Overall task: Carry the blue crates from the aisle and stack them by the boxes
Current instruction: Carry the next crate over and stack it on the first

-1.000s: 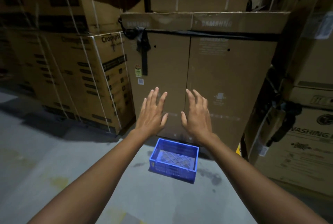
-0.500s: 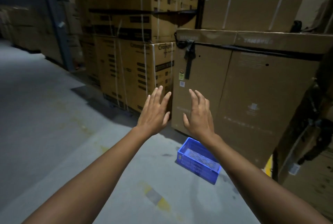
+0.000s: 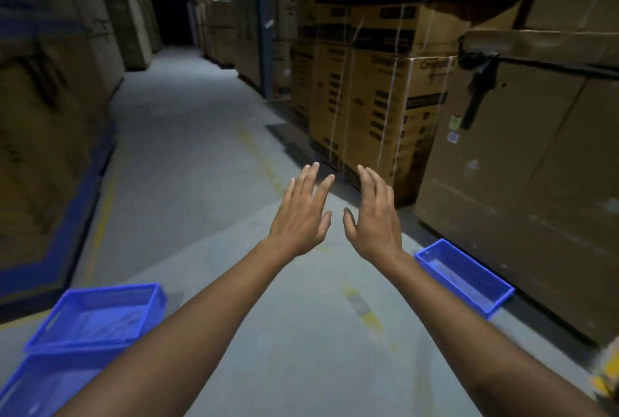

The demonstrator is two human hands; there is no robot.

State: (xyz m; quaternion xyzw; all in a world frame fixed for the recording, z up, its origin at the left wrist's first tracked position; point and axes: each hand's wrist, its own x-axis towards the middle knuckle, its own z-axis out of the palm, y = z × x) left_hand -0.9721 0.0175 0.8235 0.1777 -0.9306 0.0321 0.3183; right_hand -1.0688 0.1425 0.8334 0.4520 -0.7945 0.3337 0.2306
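My left hand (image 3: 303, 212) and my right hand (image 3: 373, 215) are held out in front of me, side by side, fingers spread, holding nothing. One blue crate (image 3: 464, 277) sits on the floor at the right, against the foot of a large brown cardboard box (image 3: 536, 182). Two more blue crates lie on the aisle floor at the lower left: a nearer one (image 3: 43, 386) at the frame's corner and another (image 3: 97, 316) just behind it, touching it. Both hands hover well above the floor, between the crates.
Tall stacks of strapped cardboard boxes (image 3: 378, 88) line the right side of the aisle. More cartons on a blue base (image 3: 50, 135) line the left. The grey concrete floor (image 3: 187, 155) with faded yellow marks runs ahead into the dark. A blue rack post (image 3: 264, 24) stands mid-right.
My view has swung left, away from the big box toward the aisle. The crate by the box slid to the right of the frame, and two crates came into view at lower left. Both hands stayed empty.
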